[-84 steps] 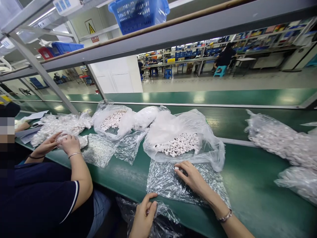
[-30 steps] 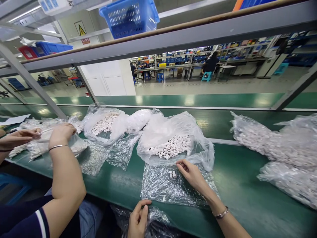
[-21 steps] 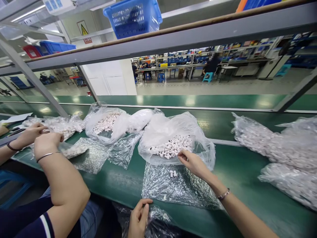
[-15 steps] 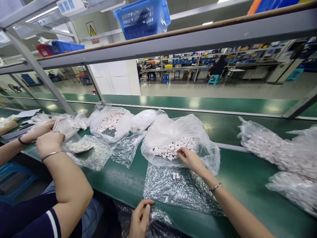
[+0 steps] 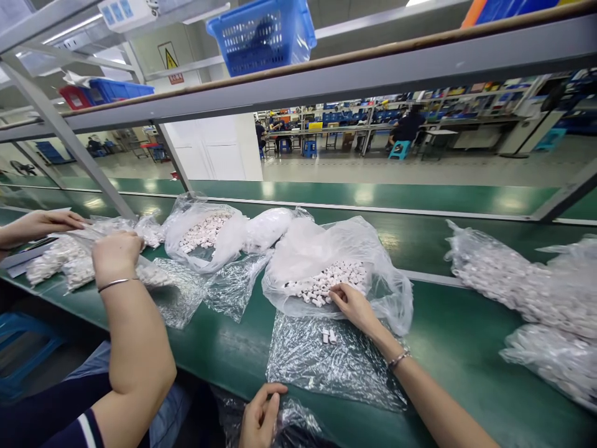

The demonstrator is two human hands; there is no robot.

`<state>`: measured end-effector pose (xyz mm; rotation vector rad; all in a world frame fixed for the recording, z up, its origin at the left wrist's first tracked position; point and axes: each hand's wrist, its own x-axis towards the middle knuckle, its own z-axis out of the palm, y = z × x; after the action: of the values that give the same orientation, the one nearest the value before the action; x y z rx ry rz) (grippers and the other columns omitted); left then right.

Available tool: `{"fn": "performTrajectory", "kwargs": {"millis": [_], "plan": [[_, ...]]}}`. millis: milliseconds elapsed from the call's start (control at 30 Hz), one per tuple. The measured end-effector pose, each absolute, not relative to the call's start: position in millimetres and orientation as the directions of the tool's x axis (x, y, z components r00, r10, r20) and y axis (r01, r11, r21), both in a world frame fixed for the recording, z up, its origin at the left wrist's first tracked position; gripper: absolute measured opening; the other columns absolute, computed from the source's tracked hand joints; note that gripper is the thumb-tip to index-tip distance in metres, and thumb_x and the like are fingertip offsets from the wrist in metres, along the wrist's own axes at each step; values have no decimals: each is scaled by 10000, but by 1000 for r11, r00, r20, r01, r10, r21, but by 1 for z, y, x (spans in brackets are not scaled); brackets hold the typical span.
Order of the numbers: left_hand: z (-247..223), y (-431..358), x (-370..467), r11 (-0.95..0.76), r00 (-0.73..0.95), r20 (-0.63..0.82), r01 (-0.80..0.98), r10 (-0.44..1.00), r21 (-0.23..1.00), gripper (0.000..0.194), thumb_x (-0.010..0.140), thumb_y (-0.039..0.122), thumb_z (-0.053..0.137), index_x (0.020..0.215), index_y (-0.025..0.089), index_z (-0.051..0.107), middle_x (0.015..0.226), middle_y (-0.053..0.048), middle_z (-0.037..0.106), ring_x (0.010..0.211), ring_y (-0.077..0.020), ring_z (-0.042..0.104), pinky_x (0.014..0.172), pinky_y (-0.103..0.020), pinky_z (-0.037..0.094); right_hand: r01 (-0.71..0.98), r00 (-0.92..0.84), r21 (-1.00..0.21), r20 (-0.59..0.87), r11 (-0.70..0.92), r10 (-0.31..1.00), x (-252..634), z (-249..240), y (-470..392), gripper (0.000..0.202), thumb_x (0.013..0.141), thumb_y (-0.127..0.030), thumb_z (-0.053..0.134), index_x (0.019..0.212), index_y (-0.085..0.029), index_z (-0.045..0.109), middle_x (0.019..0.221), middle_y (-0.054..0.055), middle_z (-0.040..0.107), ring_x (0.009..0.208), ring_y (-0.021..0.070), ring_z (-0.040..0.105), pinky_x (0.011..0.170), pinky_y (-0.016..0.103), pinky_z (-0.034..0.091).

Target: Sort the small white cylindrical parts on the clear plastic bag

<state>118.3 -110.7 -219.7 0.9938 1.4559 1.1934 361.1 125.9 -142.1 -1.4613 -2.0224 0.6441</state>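
My right hand (image 5: 352, 305) reaches into an open clear plastic bag (image 5: 392, 292) of small white tubular parts (image 5: 347, 274). Its thumb and forefinger are pinched at the near edge of the pile, on what looks like one of those parts; the fingertips partly hide it. In front of the bag, a flat crinkled plastic bag (image 5: 303, 358) lies on the green bench, with a few white parts (image 5: 329, 336) on it. At the bench's front edge rests my left hand (image 5: 261, 414), thumb and forefinger apart, nothing visible in it. Dark crinkled plastic (image 5: 303, 423) hangs beside it.
To the left, a co-worker's hands (image 5: 116, 255) handle bags of white parts. Another open bag (image 5: 205, 233) and a closed white bag (image 5: 270, 227) stand at the back. Full bags (image 5: 513, 280) lie to the right. Above runs a shelf (image 5: 326, 81) with a blue basket (image 5: 261, 37).
My right hand stays at the pile, its fingertips a little lower. The co-worker's near hand has moved right, and the far hand has lifted up and left, baring filled bags beneath.
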Motion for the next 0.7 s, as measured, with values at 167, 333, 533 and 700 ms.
{"fn": "performTrajectory", "kwargs": {"millis": [167, 333, 533, 700], "plan": [[-219, -112, 119, 181, -197, -177, 4, 964, 983, 615, 867, 684, 504, 1014, 114, 685, 475, 83, 259, 435, -65, 240, 444, -205, 174, 669, -228, -694, 149, 266, 962, 361, -143, 125, 291, 910, -466, 503, 945, -207, 631, 803, 24, 669, 706, 195, 601, 633, 301, 409], [-217, -113, 118, 178, -190, -174, 2, 966, 984, 594, 874, 665, 512, 1016, 114, 682, 479, 83, 258, 436, -63, 237, 448, -204, 159, 640, -213, -722, 162, 263, 964, 360, -145, 125, 287, 917, -471, 496, 939, -212, 617, 814, 24, 676, 715, 193, 608, 643, 299, 421], [-215, -113, 119, 187, -198, -183, 0, 963, 982, 606, 865, 678, 511, 1017, 118, 686, 475, 82, 263, 433, -65, 248, 451, -205, 160, 629, -211, -725, 185, 278, 960, 361, -146, 124, 286, 912, -494, 518, 873, -217, 576, 778, 16, 658, 708, 190, 596, 644, 296, 412], [-219, -113, 119, 182, -194, -185, -29, 963, 983, 604, 862, 674, 521, 1015, 112, 682, 471, 89, 251, 430, -61, 227, 450, -209, 145, 631, -266, -713, 172, 307, 948, 363, -146, 124, 240, 894, -445, 552, 838, -214, 583, 739, 3, 645, 674, 180, 581, 616, 285, 399]]}}
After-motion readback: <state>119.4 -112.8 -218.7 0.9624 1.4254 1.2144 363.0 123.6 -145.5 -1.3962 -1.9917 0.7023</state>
